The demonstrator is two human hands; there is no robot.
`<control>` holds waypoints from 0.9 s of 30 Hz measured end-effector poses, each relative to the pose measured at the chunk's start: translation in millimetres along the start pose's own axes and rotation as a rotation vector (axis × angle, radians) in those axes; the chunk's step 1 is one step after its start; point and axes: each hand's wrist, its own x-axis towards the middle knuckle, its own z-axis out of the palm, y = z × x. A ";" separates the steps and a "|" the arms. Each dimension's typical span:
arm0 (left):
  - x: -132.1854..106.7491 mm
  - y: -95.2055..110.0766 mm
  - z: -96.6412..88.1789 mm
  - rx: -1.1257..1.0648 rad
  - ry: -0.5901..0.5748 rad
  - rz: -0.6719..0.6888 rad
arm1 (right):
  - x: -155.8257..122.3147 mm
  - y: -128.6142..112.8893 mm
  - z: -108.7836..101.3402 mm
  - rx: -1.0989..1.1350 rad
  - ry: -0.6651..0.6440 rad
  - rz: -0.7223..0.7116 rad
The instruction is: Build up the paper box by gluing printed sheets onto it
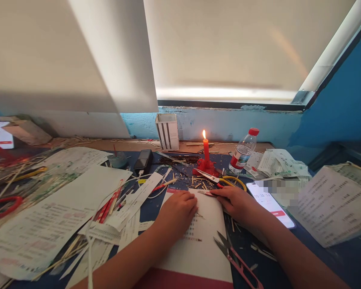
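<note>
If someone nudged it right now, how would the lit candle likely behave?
The candle probably wouldn't slide easily: red wax surrounds its base. Slim and upright, it might snap or tip if pushed firmly. Its flame suggests a soft top.

White printed sheet and slim tool
The sheet is laid flat, its lower lines marked in black print; the pale, partly red tool is held sideways at its far end, contact between them being unclear.
</note>
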 end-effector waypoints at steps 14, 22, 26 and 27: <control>5.7 -5.9 25.7 -0.015 0.169 -0.031 | 0.6 7.0 1.7 0.017 -0.016 0.021; 0.9 -15.9 23.1 -0.028 0.206 -0.057 | -1.4 2.6 -0.7 0.021 -0.021 0.034; -1.1 -19.6 23.6 -0.059 0.232 -0.060 | -0.1 4.6 -0.9 0.018 -0.025 0.031; 0.1 -19.2 24.3 -0.056 0.233 -0.064 | 0.4 5.5 -0.6 0.018 -0.026 0.032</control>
